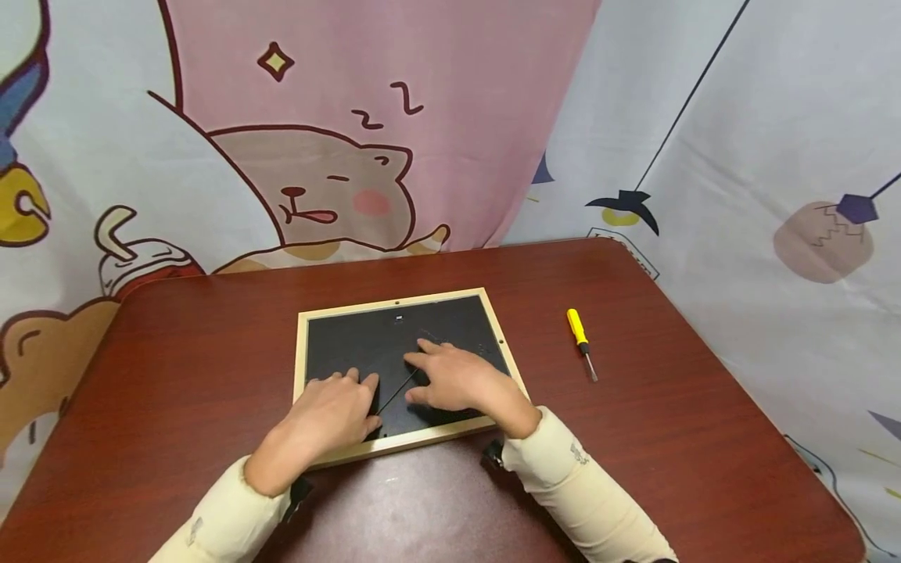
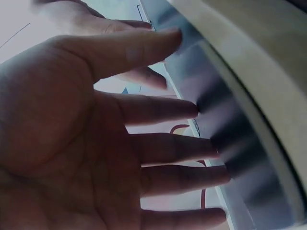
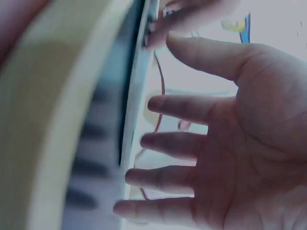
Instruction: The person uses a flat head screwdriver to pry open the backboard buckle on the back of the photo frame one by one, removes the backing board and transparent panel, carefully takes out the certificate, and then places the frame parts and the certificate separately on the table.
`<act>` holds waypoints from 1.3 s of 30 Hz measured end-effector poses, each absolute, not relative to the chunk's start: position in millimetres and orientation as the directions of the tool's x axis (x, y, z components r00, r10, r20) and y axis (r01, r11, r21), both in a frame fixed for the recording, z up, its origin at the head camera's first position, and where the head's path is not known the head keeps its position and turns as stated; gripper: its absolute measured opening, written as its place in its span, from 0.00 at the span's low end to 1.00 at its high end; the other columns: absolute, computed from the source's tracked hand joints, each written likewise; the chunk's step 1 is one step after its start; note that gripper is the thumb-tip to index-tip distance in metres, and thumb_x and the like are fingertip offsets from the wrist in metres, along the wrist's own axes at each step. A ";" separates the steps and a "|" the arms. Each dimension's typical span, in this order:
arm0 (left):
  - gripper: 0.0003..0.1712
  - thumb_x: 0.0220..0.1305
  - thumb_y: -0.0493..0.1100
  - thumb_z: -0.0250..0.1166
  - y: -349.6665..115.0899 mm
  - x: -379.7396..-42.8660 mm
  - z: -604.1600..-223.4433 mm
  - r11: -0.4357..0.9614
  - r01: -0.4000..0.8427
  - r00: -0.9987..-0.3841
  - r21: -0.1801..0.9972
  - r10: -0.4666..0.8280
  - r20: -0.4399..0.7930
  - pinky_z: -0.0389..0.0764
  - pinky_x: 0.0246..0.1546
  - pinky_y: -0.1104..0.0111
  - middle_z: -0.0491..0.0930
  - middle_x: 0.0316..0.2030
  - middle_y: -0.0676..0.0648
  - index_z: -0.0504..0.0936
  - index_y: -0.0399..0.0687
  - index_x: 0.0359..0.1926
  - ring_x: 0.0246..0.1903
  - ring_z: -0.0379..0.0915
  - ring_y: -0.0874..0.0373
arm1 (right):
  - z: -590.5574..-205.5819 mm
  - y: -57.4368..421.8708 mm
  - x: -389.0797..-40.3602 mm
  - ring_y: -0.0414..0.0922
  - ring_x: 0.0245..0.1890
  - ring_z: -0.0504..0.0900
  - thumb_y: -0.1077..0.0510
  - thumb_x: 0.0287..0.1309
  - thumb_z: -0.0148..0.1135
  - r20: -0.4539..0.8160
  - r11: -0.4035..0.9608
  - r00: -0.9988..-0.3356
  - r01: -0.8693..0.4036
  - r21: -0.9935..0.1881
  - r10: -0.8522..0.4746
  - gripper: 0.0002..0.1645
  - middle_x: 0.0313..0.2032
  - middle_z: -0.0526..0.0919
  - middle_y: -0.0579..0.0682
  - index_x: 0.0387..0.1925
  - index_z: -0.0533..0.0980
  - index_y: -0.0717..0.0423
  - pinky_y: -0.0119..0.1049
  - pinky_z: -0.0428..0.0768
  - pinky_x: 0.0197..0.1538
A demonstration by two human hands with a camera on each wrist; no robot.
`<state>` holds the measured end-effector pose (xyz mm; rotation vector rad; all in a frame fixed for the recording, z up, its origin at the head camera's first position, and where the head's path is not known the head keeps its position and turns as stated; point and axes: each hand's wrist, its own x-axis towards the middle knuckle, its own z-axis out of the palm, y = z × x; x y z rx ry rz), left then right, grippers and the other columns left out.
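Observation:
A picture frame (image 1: 394,301) with a pale wooden rim lies on the table, its black backing board (image 1: 352,340) facing up. A thin dark line, like a cord, runs across the board between the hands. My left hand (image 1: 331,414) is over the board's lower left, fingers spread and fingertips right at the surface in the left wrist view. My right hand (image 1: 454,379) is over the right half, its fingers (image 3: 168,143) straight and spread close to the board. Neither palm holds anything in the wrist views.
A screwdriver (image 1: 577,328) with a yellow and black handle lies to the right of the frame. The reddish-brown table (image 1: 669,438) meets a cartoon-printed curtain (image 1: 479,117) at the back and right.

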<state>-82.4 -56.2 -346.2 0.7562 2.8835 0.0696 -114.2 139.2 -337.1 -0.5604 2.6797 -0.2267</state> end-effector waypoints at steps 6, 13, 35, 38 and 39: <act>0.31 0.56 0.52 0.71 -55.8 -86.8 -349.1 0.856 0.506 -0.847 0.105 0.516 -0.127 0.81 0.33 0.48 0.77 0.44 0.36 0.75 0.40 0.56 0.44 0.77 0.36 | -326.6 173.7 -134.2 0.59 0.72 0.57 0.41 0.61 0.62 -0.327 0.934 -0.895 -0.211 -0.287 -0.303 0.41 0.74 0.55 0.56 0.72 0.62 0.47 0.54 0.59 0.70; 0.27 0.57 0.51 0.70 -52.0 -92.2 -355.7 0.840 0.538 -0.838 0.069 0.542 -0.058 0.80 0.27 0.53 0.78 0.40 0.43 0.78 0.45 0.55 0.40 0.76 0.44 | -324.6 192.0 -144.2 0.57 0.72 0.58 0.43 0.62 0.62 -0.345 0.934 -0.892 -0.188 -0.305 -0.292 0.41 0.73 0.56 0.59 0.72 0.62 0.52 0.54 0.61 0.69; 0.35 0.44 0.36 0.70 -43.9 -94.6 -366.4 0.841 0.435 -0.900 0.320 0.418 0.124 0.79 0.32 0.51 0.81 0.41 0.45 0.75 0.54 0.58 0.45 0.74 0.44 | -329.1 197.9 -148.0 0.57 0.71 0.61 0.43 0.62 0.62 -0.357 0.938 -0.896 -0.151 -0.312 -0.263 0.41 0.72 0.58 0.60 0.71 0.63 0.54 0.54 0.62 0.68; 0.32 0.42 0.36 0.71 -44.4 -94.4 -365.6 0.841 0.419 -0.907 0.342 0.398 0.134 0.79 0.32 0.49 0.82 0.40 0.47 0.76 0.54 0.53 0.46 0.75 0.44 | -329.2 199.9 -149.2 0.57 0.70 0.62 0.43 0.62 0.63 -0.327 0.931 -0.910 -0.141 -0.337 -0.257 0.41 0.72 0.60 0.60 0.71 0.63 0.54 0.54 0.63 0.68; 0.31 0.42 0.36 0.71 -44.6 -94.3 -365.2 0.841 0.415 -0.910 0.347 0.391 0.138 0.78 0.32 0.49 0.82 0.40 0.48 0.76 0.54 0.51 0.47 0.75 0.45 | -328.7 200.9 -149.6 0.57 0.70 0.62 0.44 0.62 0.63 -0.313 0.928 -0.916 -0.136 -0.347 -0.252 0.41 0.72 0.60 0.60 0.71 0.63 0.55 0.54 0.63 0.68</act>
